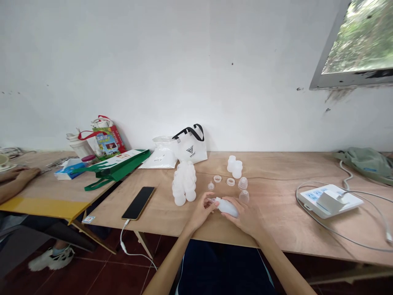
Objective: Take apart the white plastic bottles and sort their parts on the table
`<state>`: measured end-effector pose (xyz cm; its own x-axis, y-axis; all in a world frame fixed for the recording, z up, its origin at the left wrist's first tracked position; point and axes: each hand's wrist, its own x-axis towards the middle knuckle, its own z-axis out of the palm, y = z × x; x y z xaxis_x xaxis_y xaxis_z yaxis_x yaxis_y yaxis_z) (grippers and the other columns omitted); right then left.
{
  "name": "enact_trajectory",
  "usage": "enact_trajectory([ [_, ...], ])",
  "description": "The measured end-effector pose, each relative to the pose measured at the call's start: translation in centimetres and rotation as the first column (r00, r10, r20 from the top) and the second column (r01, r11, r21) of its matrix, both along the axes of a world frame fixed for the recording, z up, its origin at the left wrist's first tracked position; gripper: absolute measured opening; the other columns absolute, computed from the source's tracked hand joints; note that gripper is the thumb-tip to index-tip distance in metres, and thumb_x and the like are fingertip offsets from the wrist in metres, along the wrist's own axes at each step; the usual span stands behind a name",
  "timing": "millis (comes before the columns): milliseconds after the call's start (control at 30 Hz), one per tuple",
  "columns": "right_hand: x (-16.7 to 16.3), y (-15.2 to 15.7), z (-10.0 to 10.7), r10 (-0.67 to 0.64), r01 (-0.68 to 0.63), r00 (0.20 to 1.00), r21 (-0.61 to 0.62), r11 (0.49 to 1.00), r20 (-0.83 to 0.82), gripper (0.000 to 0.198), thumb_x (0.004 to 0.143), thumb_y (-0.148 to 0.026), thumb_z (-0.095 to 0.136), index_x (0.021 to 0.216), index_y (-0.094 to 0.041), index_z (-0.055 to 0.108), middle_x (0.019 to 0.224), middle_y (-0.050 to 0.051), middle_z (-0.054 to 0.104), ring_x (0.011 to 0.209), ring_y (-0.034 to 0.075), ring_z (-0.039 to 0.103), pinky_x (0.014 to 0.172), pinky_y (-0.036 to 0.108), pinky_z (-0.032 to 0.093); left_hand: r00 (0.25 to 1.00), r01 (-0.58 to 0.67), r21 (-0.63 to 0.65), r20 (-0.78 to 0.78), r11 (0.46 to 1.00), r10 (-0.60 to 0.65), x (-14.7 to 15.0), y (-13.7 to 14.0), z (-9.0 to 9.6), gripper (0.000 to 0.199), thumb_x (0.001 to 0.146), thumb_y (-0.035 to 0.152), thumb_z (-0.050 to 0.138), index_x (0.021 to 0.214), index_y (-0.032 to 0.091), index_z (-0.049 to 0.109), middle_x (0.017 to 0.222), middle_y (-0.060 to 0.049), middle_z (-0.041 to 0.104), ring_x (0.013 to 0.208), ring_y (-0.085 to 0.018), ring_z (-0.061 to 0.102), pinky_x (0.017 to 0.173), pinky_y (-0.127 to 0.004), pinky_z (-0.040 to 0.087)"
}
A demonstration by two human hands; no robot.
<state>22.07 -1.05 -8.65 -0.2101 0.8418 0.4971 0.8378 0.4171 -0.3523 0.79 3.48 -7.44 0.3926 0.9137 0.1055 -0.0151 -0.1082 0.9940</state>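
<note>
My right hand [245,216] is wrapped round a frosted white baby bottle [229,207], which lies tilted on its side just over the table's front part. At the bottle's neck, my left hand [202,209] has its fingers pinched; a small translucent piece shows there, too unclear to name. Beyond the hands lie a bottle nipple [211,185] and two white screw rings, one ring [217,179] to the left and the other ring [230,182] to the right. Two clear domed caps, a far cap [242,183] and a near cap [244,196], stand by my right hand.
Several bottles [184,182] cluster left of my hands; two white bottles [235,166] stand further back. A phone [138,203] with cable lies left. A white bag [193,147] leans on the wall. Right is a power strip [330,200]. A co-worker's hand [27,176] rests far left.
</note>
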Motion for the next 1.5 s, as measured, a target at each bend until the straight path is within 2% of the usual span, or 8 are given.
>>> enact_trajectory([
  [200,0.1,0.2,0.0,-0.055,0.062,0.991,0.054,0.997,-0.122,0.043,0.098,-0.051,0.059,0.138,-0.034,0.055,0.13,0.002,0.072,0.11,0.027,0.073,0.081,0.039,0.06,0.999,0.025,-0.022,0.025,0.999,-0.025,-0.1,0.1,-0.2,0.065,0.085,0.058,0.073,0.134,0.022,0.05,0.093,-0.003,0.067,0.084,-0.018,0.064,0.076,-0.03,0.048],
  [500,-0.5,-0.4,1.1,0.036,-0.081,0.981,-0.23,0.97,-0.193,0.043,0.105,-0.053,0.04,0.14,-0.03,0.048,0.131,0.006,0.07,0.113,0.028,0.069,0.091,0.044,0.055,0.998,0.058,0.007,-0.039,0.998,-0.058,0.0,0.0,0.0,0.056,0.087,0.058,0.071,0.128,0.02,0.065,0.096,-0.004,0.069,0.09,-0.02,0.064,0.079,-0.031,0.049],
  [733,-0.7,-0.2,1.1,0.058,-0.108,0.982,-0.283,0.953,-0.179,0.055,0.1,-0.055,0.05,0.148,-0.028,0.043,0.137,0.009,0.066,0.121,0.03,0.063,0.1,0.048,0.05,0.996,0.065,0.057,-0.065,0.996,-0.061,-0.1,-0.2,0.3,0.056,0.091,0.055,0.067,0.135,0.02,0.064,0.096,-0.005,0.069,0.088,-0.02,0.062,0.078,-0.032,0.049],
  [933,-0.2,0.4,0.5,-0.015,0.017,0.995,0.019,1.0,-0.1,0.042,0.098,-0.053,0.058,0.131,-0.028,0.058,0.135,0.008,0.066,0.124,0.031,0.062,0.106,0.051,0.047,0.994,0.098,0.056,-0.057,0.994,-0.095,-0.1,-0.5,0.8,0.061,0.093,0.053,0.066,0.144,0.022,0.056,0.097,-0.005,0.07,0.089,-0.02,0.063,0.081,-0.032,0.049],
  [1033,0.4,1.0,0.3,-0.101,0.125,0.987,0.208,0.97,-0.124,0.046,0.098,-0.051,0.057,0.136,-0.027,0.055,0.154,0.009,0.052,0.14,0.032,0.049,0.114,0.051,0.041,0.992,0.113,0.033,-0.065,0.993,-0.111,-0.2,-0.7,1.1,0.058,0.094,0.055,0.063,0.14,0.02,0.057,0.098,-0.006,0.071,0.089,-0.019,0.064,0.082,-0.032,0.048],
  [1133,1.4,1.6,0.0,-0.185,0.211,0.974,0.24,0.948,-0.127,0.049,0.099,-0.052,0.053,0.139,-0.024,0.054,0.159,0.012,0.045,0.147,0.033,0.041,0.117,0.053,0.039,0.99,0.118,0.029,-0.082,0.993,-0.116,-0.3,-0.8,1.2,0.053,0.095,0.056,0.061,0.132,0.019,0.06,0.098,-0.007,0.071,0.088,-0.018,0.065,0.083,-0.032,0.048],
  [1367,2.9,2.3,-1.2,-0.234,0.235,0.965,-0.005,0.972,-0.116,0.055,0.097,-0.057,0.051,0.14,-0.022,0.053,0.155,0.014,0.05,0.145,0.034,0.045,0.116,0.057,0.038,0.992,0.104,0.031,-0.068,0.994,-0.102,-0.2,-0.6,0.9,0.046,0.091,0.055,0.066,0.121,0.021,0.064,0.094,-0.005,0.069,0.087,-0.018,0.064,0.083,-0.032,0.048],
  [1500,2.1,1.5,-0.3,-0.136,0.093,0.967,-0.2,0.975,-0.215,0.053,0.096,-0.057,0.054,0.142,-0.03,0.051,0.149,0.007,0.057,0.137,0.031,0.054,0.11,0.052,0.047,0.993,0.094,0.043,-0.072,0.995,-0.091,-0.2,-0.4,0.6,0.043,0.092,0.052,0.066,0.123,0.021,0.064,0.096,-0.005,0.07,0.089,-0.019,0.065,0.084,-0.033,0.049],
])
